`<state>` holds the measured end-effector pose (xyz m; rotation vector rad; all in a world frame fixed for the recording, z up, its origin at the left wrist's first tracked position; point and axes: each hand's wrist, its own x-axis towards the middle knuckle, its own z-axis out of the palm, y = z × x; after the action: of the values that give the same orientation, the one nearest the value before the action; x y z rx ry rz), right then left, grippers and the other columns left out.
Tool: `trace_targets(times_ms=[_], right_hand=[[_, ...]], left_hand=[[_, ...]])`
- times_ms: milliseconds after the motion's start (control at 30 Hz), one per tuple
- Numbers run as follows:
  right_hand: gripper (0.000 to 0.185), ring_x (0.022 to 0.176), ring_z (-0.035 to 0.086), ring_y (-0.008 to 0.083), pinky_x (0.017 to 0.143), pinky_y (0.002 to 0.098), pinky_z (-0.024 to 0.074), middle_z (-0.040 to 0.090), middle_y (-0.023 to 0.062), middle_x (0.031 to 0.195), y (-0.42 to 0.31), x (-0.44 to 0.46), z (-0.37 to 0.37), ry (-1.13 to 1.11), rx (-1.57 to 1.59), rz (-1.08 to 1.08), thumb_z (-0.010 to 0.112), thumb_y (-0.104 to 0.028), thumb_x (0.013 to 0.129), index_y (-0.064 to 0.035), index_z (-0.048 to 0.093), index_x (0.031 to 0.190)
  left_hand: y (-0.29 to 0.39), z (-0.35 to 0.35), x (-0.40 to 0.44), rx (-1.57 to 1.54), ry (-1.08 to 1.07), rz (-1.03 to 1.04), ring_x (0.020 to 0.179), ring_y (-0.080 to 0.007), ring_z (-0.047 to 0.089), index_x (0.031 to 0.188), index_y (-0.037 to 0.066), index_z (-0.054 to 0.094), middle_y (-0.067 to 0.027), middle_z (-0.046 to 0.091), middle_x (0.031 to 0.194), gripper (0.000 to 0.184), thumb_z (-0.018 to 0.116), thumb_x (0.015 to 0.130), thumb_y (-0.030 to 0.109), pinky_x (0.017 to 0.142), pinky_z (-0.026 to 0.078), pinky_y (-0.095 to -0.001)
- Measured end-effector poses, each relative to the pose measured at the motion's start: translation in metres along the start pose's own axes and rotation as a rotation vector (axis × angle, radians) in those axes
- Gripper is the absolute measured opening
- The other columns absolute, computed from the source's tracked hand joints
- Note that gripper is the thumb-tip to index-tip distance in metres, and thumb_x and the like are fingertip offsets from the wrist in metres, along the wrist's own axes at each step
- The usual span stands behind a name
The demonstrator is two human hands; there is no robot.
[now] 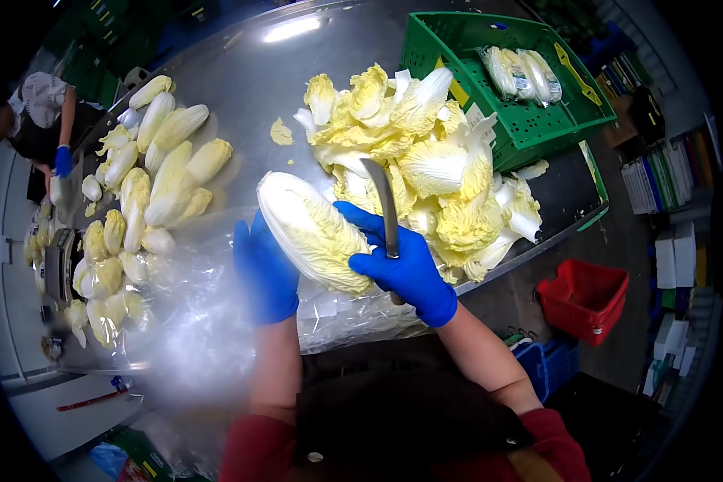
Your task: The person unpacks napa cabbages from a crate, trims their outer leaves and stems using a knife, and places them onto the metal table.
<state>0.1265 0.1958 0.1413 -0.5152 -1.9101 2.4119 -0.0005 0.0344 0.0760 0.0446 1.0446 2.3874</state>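
"So, what is each hand doing?"

"The right hand, in a blue glove (406, 265), is closed around a curved metal knife (389, 205), its blade pointing up and away from the person. Its thumb and fingers also touch the leafy end of a plump, white-and-yellow Chinese cabbage (313, 229)."

"And the left hand, gloved in blue as well (269, 265)?"

"Against the cabbage's other side, but blurred; I cannot tell whether its fingers grip or only support."

"Where is that cabbage?"

"Between the two hands, tilted, with its white base toward the upper left, over clear, crinkled plastic film (361, 325) on a dark grey metal table (249, 88)."

"What surrounds it?"

"Just beyond the right hand, a heap of loose yellow-and-white leaves (438, 169); past that, a green perforated plastic crate (538, 146) holding clear-bagged pale cabbages (522, 76). Off to the left lie more whole, pale yellow cabbages (169, 197). Farther left, a co-worker's blue-gloved hand (63, 161) shows."
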Motion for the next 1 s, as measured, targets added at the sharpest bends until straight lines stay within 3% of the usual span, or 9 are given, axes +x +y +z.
trace_targets(times_ms=[67, 100, 167, 400, 600, 733, 833, 967, 1000], right_hand=[[0.059, 0.063, 0.050, 0.0043, 0.058, 0.0214, 0.0432, 0.064, 0.0033, 0.101, 0.000, -0.002, 0.004, -0.026, 0.156, 0.086, 0.069, -0.016, 0.084, -0.0075, 0.048, 0.138], [0.056, 0.058, 0.046, 0.0032, 0.053, 0.0205, 0.0395, 0.063, 0.0007, 0.093, 0.003, -0.002, 0.006, -0.037, 0.201, 0.129, 0.068, -0.015, 0.084, -0.0073, 0.049, 0.137], [0.053, 0.051, 0.037, 0.0009, 0.045, 0.0184, 0.0295, 0.053, -0.0058, 0.072, 0.018, -0.001, 0.014, -0.005, 0.274, 0.157, 0.067, -0.016, 0.086, -0.0080, 0.051, 0.135], [0.055, 0.057, 0.044, 0.0028, 0.050, 0.0200, 0.0376, 0.061, -0.0015, 0.082, 0.027, -0.005, 0.029, 0.031, 0.257, 0.144, 0.070, -0.019, 0.084, -0.0073, 0.052, 0.135], [0.063, 0.077, 0.056, 0.0078, 0.071, 0.0257, 0.0495, 0.065, 0.0109, 0.117, 0.031, -0.006, 0.050, 0.081, -0.089, -0.051, 0.077, -0.023, 0.080, -0.0040, 0.051, 0.134], [0.064, 0.064, 0.050, 0.0055, 0.061, 0.0230, 0.0456, 0.066, 0.0084, 0.113, 0.011, -0.009, 0.055, 0.068, -0.411, -0.056, 0.078, -0.024, 0.077, -0.0054, 0.053, 0.133], [0.058, 0.060, 0.047, 0.0058, 0.058, 0.0214, 0.0434, 0.068, 0.0066, 0.103, 0.022, 0.003, 0.053, 0.132, -0.284, -0.283, 0.077, -0.024, 0.078, -0.0068, 0.056, 0.130], [0.057, 0.069, 0.057, 0.0112, 0.064, 0.0268, 0.0476, 0.066, 0.0061, 0.094, 0.003, 0.006, 0.055, 0.151, -0.502, -0.358, 0.075, -0.027, 0.080, -0.0067, 0.055, 0.130], [0.058, 0.071, 0.059, 0.0125, 0.065, 0.0281, 0.0485, 0.065, 0.0061, 0.093, 0.000, 0.008, 0.058, 0.146, -0.566, -0.394, 0.075, -0.028, 0.080, -0.0066, 0.055, 0.130]], left_hand=[[-0.003, 0.004, -0.002, -0.284, -0.036, -0.074, 0.127, -0.0293, 0.044, 0.139, -0.002, 0.038, -0.0200, 0.044, 0.139, 0.064, 0.040, 0.096, 0.046, 0.107, 0.035, -0.0446], [-0.007, 0.020, -0.003, -0.031, 0.049, 0.028, 0.126, -0.0299, 0.044, 0.141, 0.001, 0.035, -0.0205, 0.044, 0.139, 0.066, 0.038, 0.096, 0.049, 0.103, 0.040, -0.0432], [-0.016, 0.022, -0.003, -0.129, -0.061, -0.037, 0.126, -0.0312, 0.046, 0.142, -0.001, 0.032, -0.0223, 0.044, 0.138, 0.066, 0.031, 0.098, 0.047, 0.104, 0.040, -0.0411], [-0.015, 0.023, -0.010, -0.325, -0.248, -0.077, 0.129, -0.0339, 0.042, 0.144, 0.000, 0.028, -0.0253, 0.046, 0.134, 0.073, 0.029, 0.096, 0.055, 0.104, 0.040, -0.0456], [-0.010, -0.001, -0.007, -0.564, -0.435, -0.145, 0.116, -0.0309, 0.054, 0.145, 0.002, 0.027, -0.0232, 0.047, 0.134, 0.080, 0.031, 0.094, 0.063, 0.092, 0.049, -0.0434], [-0.008, -0.007, -0.004, -0.494, -0.054, -0.071, 0.101, -0.0268, 0.062, 0.143, 0.003, 0.030, -0.0194, 0.060, 0.117, 0.073, 0.033, 0.095, 0.058, 0.083, 0.054, -0.0400], [0.001, -0.014, -0.012, -0.428, -0.238, -0.057, 0.101, -0.0264, 0.061, 0.141, 0.003, 0.033, -0.0178, 0.056, 0.124, 0.066, 0.028, 0.098, 0.053, 0.082, 0.054, -0.0391], [0.002, -0.024, -0.011, -0.329, -0.492, -0.028, 0.108, -0.0273, 0.058, 0.141, 0.004, 0.035, -0.0161, 0.050, 0.133, 0.063, 0.026, 0.099, 0.049, 0.088, 0.051, -0.0403], [0.001, -0.020, -0.014, -0.335, -0.360, -0.035, 0.110, -0.0277, 0.057, 0.141, 0.004, 0.035, -0.0159, 0.050, 0.132, 0.063, 0.026, 0.098, 0.049, 0.091, 0.049, -0.0407]])
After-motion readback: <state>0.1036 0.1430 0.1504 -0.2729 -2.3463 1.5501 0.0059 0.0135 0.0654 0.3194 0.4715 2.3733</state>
